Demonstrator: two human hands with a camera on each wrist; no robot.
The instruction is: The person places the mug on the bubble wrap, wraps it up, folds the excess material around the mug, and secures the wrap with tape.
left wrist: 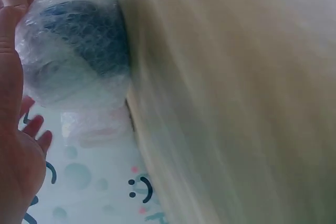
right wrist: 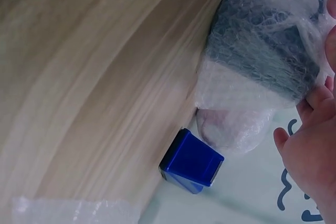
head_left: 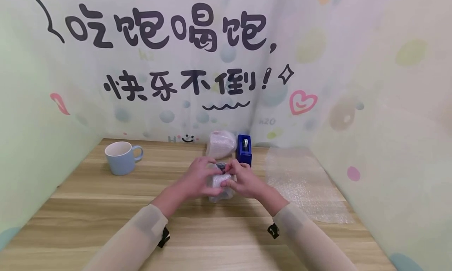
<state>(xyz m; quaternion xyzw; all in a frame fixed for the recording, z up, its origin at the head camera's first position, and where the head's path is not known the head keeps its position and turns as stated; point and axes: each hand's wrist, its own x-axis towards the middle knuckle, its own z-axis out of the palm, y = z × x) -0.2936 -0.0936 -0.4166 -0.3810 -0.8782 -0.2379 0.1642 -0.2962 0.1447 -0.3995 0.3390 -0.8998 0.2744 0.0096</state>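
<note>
A dark blue-grey mug [right wrist: 262, 40] wrapped in bubble wrap stands on the table in front of me. From the left, my left hand [head_left: 197, 177] curves its thumb and fingers around the wrapped mug. My right hand [head_left: 244, 179] pinches the wrap near the top, on the right side. Both hands nearly meet above it, so the head view shows only part of the bundle. Behind it rests a second bubble-wrapped bundle [head_left: 221, 143], pale, its contents blurred by the wrap. A blue tape dispenser [head_left: 244, 149] stands just beyond my right hand.
A light blue mug [head_left: 121, 159] with a white inside stands at the back left of the wooden table [head_left: 219, 239]. Flat bubble wrap [head_left: 303, 184] lies along the right edge. Printed cloth walls [head_left: 183, 118] close off the back and sides.
</note>
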